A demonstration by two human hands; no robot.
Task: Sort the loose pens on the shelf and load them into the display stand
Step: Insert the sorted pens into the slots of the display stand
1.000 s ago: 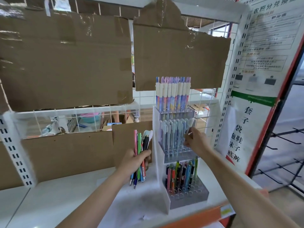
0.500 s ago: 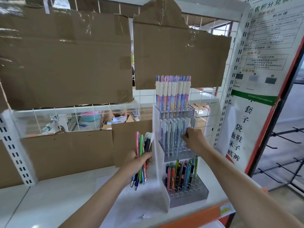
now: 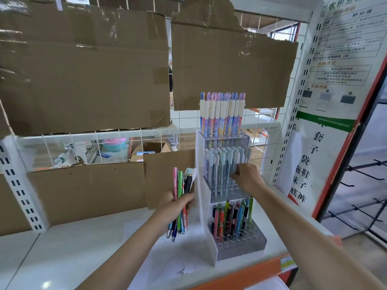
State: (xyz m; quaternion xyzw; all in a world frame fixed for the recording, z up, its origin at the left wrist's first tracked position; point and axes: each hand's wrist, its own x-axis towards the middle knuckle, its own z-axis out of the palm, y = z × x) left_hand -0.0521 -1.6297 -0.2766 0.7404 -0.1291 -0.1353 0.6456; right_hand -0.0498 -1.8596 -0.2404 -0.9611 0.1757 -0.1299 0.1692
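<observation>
Between the two hands stood the white side wall of the display stand, a tiered rack resting on the white shelf. Left of that wall, the left hand had its grip wrapped round a bundle of loose pens, thumb across the front; the pens rose well above the grip in pink, green, black and pale caps, and their tips hung below it, just clear of the shelf surface. Right of the wall, the right hand reached into the stand's middle tier, its fingers curled among the pale blue-capped pens that stood upright in the clear holes; whether that grip pinched one pen or merely pressed against them could not be told, since the back of the hand hid the fingertips. Above that grip, the top tier held a tight row of pastel pens with cream caps. Below the same grip, the lowest tier held a mixed cluster of coloured pens leaning slightly in a grey block of holes, with the front rows of holes unfilled. Behind the left grip a brown cardboard panel leaned against the wire grid back of the shelf, and larger cardboard sheets hung higher up. Far to the right of the right grip, a printed poster with Chinese characters covered the upright panel.
</observation>
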